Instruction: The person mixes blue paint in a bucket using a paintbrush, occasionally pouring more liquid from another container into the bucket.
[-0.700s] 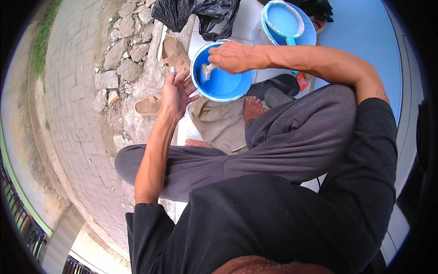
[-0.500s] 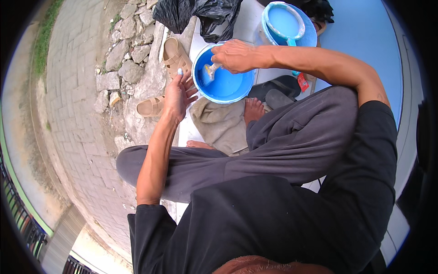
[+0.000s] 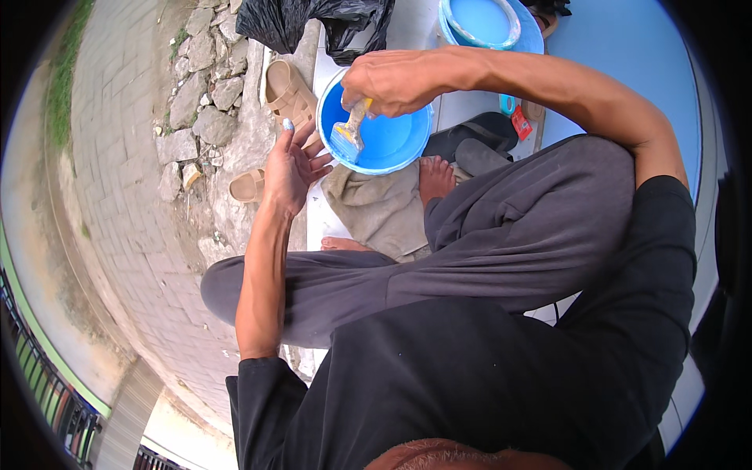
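Observation:
My right hand (image 3: 388,83) is closed round the handle of a paintbrush (image 3: 347,139), whose blue-smeared bristles point down at the near left side of a bucket (image 3: 394,168). Blue paint lies inside that round bucket. Whether the bristles touch the rim I cannot tell. Just left of the bucket, my left hand (image 3: 290,174) is open with its palm turned up and fingers spread, holding nothing. Blue paint marks its thumb tip.
A black plastic bag (image 3: 274,27) lies beyond the bucket. Tan clogs (image 3: 288,92) stand at the left, near broken stones (image 3: 213,125). A beige cloth (image 3: 372,210) and a dark sandal (image 3: 478,135) lie nearer me. Another paint-smeared bucket (image 3: 534,35) stands far right.
My right hand has drawn the brush from inside the bucket toward its near left rim, and more of the brush shows. My left hand stays open beside the bucket. The view has shifted slightly.

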### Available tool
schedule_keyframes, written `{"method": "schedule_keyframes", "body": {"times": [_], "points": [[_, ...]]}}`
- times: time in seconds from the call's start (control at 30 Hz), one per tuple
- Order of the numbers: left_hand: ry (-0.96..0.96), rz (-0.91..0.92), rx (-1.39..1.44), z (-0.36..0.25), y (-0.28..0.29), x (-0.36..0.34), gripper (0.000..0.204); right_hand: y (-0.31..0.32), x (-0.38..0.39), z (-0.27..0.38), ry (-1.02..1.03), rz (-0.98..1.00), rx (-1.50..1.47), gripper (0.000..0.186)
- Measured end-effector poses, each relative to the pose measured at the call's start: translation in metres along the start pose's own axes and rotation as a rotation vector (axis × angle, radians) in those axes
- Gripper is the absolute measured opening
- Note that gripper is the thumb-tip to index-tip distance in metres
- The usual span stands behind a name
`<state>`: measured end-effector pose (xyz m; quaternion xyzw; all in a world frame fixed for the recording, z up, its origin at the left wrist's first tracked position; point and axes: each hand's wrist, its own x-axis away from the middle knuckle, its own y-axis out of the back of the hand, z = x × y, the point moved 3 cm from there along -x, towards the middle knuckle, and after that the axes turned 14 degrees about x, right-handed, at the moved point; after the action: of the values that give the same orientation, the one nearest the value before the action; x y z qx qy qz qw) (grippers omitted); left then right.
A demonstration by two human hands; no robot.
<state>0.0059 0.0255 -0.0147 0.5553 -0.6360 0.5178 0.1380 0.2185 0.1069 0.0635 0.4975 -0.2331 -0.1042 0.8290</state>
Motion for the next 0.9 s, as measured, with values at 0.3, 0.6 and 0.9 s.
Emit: {"method": "schedule_keyframes", "body": {"times": [0.3,0.6,0.9], "points": [[-0.032,0.002,0.092,0.003,-0.006,0.005,0.072,-0.049,-0.010,-0.020,0.056,-0.119,-0.120,0.035],[-0.026,0.030,0.100,0.002,-0.005,0.007,0.079,-0.082,-0.029,-0.027,0.164,-0.214,0.033,0.019],[0.001,0.023,0.100,-0.002,-0.005,0.003,0.081,-0.015,-0.018,-0.010,0.101,-0.012,0.098,0.020]]}}
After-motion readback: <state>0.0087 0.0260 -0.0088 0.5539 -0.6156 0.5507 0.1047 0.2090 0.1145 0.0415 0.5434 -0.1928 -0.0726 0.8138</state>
